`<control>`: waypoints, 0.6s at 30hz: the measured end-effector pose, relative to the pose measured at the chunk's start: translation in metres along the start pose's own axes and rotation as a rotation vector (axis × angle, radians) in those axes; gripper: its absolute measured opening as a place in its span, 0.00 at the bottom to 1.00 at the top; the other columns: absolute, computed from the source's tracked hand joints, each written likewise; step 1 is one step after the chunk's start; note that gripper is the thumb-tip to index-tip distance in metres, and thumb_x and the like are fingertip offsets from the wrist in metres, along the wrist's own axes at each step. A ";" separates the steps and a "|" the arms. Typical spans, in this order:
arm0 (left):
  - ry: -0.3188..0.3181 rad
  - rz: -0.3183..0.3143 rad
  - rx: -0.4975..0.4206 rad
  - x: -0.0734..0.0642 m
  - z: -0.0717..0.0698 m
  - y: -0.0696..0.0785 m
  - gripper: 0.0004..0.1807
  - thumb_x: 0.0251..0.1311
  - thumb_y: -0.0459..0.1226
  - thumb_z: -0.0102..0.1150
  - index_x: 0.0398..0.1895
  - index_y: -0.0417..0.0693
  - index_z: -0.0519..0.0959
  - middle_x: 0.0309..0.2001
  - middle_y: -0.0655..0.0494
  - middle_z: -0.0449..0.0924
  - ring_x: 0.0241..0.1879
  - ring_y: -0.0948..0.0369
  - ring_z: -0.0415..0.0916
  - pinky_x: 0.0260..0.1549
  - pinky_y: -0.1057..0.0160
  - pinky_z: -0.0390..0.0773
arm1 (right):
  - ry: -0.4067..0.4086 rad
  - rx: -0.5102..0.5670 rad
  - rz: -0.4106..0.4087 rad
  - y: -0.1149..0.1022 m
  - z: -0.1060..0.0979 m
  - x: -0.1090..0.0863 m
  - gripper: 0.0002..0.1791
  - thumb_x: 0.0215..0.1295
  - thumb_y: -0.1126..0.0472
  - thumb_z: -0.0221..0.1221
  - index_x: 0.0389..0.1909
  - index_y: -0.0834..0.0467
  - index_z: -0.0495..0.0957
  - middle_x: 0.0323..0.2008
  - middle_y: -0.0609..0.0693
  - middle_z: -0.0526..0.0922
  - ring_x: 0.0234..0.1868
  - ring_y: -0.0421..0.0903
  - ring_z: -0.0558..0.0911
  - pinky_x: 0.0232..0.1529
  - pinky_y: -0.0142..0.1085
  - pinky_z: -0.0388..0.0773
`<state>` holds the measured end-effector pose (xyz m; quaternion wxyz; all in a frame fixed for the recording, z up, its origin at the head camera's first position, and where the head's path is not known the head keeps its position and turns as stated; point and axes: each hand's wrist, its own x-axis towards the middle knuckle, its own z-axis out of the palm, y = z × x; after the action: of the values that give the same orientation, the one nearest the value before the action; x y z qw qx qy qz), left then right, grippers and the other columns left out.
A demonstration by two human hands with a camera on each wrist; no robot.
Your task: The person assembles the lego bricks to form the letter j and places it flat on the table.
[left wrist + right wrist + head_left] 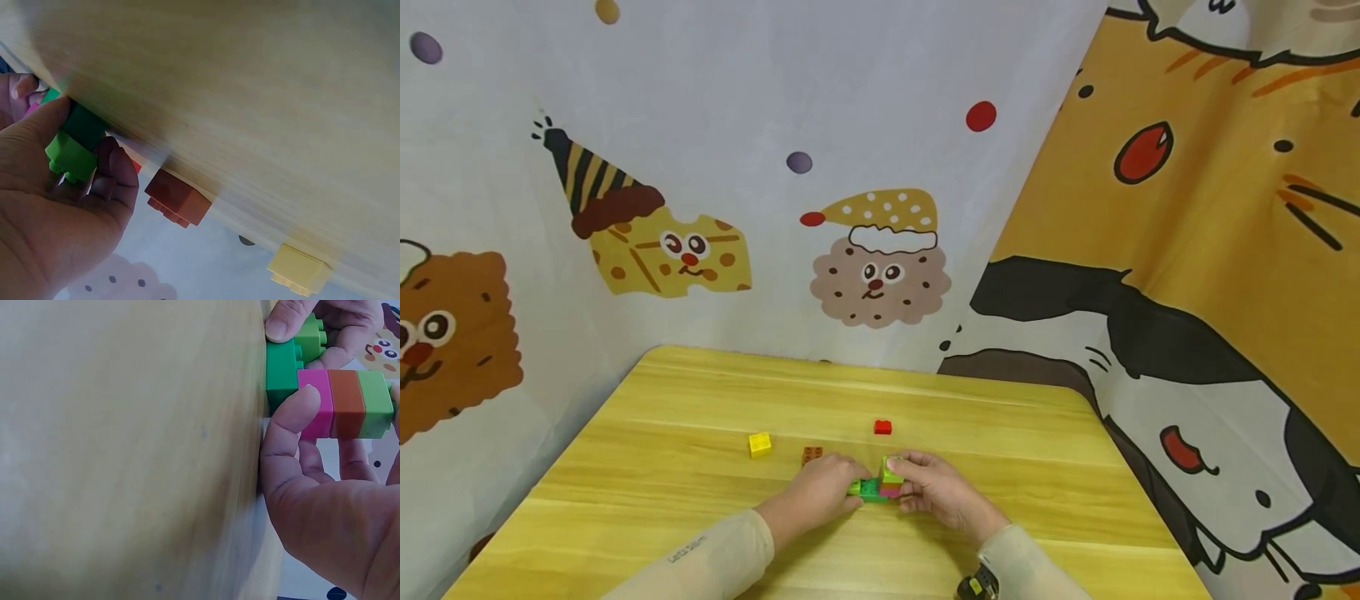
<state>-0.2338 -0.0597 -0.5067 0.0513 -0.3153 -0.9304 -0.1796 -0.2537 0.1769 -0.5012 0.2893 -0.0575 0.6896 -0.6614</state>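
Note:
A dark green toy brick [281, 378] lies flat on the table, with a lime brick [72, 156] on its left end. On its right end rises a stack: a pink brick [322, 381] at the bottom, an orange-brown brick [347, 403] above it and another lime brick [372, 403] on top. My left hand [822, 490] holds the left end of the joined bricks between thumb and fingers. Around the stack, my right hand [946, 493] has its thumb against the pink brick and a fingertip at the top lime brick.
Beyond my hands, a red brick [883, 427] lies on the wooden table [685, 400]. A brown brick [812, 454] sits just past the left hand, and a yellow brick [760, 445] is farther left. A printed cloth [760, 83] hangs behind the table.

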 end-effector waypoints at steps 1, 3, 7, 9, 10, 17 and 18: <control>0.001 -0.001 0.000 0.000 0.000 0.000 0.15 0.54 0.42 0.76 0.46 0.53 0.87 0.44 0.61 0.87 0.43 0.62 0.82 0.43 0.61 0.83 | 0.001 -0.001 0.001 0.000 0.000 0.000 0.27 0.69 0.44 0.63 0.56 0.61 0.76 0.39 0.55 0.85 0.35 0.46 0.83 0.37 0.39 0.84; 0.001 -0.005 0.000 0.000 0.000 0.000 0.15 0.54 0.41 0.76 0.46 0.54 0.87 0.44 0.62 0.87 0.43 0.62 0.81 0.43 0.61 0.83 | 0.000 -0.001 0.003 0.000 -0.001 0.001 0.27 0.69 0.44 0.63 0.56 0.61 0.76 0.40 0.55 0.85 0.36 0.46 0.84 0.38 0.39 0.84; -0.001 -0.012 -0.007 0.001 0.001 0.000 0.14 0.55 0.41 0.76 0.45 0.55 0.88 0.43 0.63 0.87 0.43 0.63 0.80 0.42 0.62 0.82 | -0.002 -0.003 0.011 0.000 -0.002 0.001 0.28 0.68 0.44 0.63 0.57 0.61 0.75 0.42 0.56 0.86 0.38 0.47 0.85 0.37 0.39 0.85; -0.004 -0.011 -0.009 0.001 0.000 0.001 0.13 0.55 0.41 0.76 0.45 0.55 0.88 0.44 0.62 0.87 0.43 0.63 0.81 0.42 0.62 0.82 | -0.007 -0.004 0.014 0.000 -0.003 0.001 0.29 0.68 0.43 0.64 0.58 0.62 0.74 0.42 0.57 0.87 0.38 0.47 0.85 0.37 0.39 0.85; -0.005 -0.010 -0.010 0.001 0.000 0.001 0.13 0.55 0.41 0.76 0.45 0.55 0.88 0.44 0.62 0.87 0.43 0.63 0.81 0.42 0.62 0.82 | -0.008 -0.005 0.014 0.000 -0.003 0.001 0.30 0.68 0.43 0.64 0.59 0.62 0.74 0.41 0.57 0.87 0.37 0.47 0.85 0.37 0.39 0.85; -0.001 -0.001 -0.004 0.002 0.001 0.000 0.14 0.55 0.41 0.76 0.45 0.55 0.88 0.44 0.62 0.87 0.42 0.62 0.81 0.42 0.61 0.82 | -0.018 -0.024 0.019 0.000 -0.007 0.004 0.32 0.68 0.43 0.64 0.61 0.62 0.74 0.40 0.57 0.87 0.36 0.46 0.86 0.36 0.39 0.85; 0.000 -0.001 0.008 0.002 0.001 0.000 0.14 0.54 0.42 0.76 0.45 0.56 0.88 0.44 0.62 0.87 0.42 0.63 0.81 0.42 0.61 0.81 | -0.019 -0.029 0.018 0.000 -0.007 0.004 0.31 0.68 0.43 0.63 0.60 0.62 0.74 0.41 0.57 0.88 0.36 0.46 0.86 0.36 0.39 0.85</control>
<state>-0.2354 -0.0585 -0.5075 0.0525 -0.3147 -0.9313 -0.1758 -0.2605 0.1810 -0.5028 0.3009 -0.0619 0.6969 -0.6480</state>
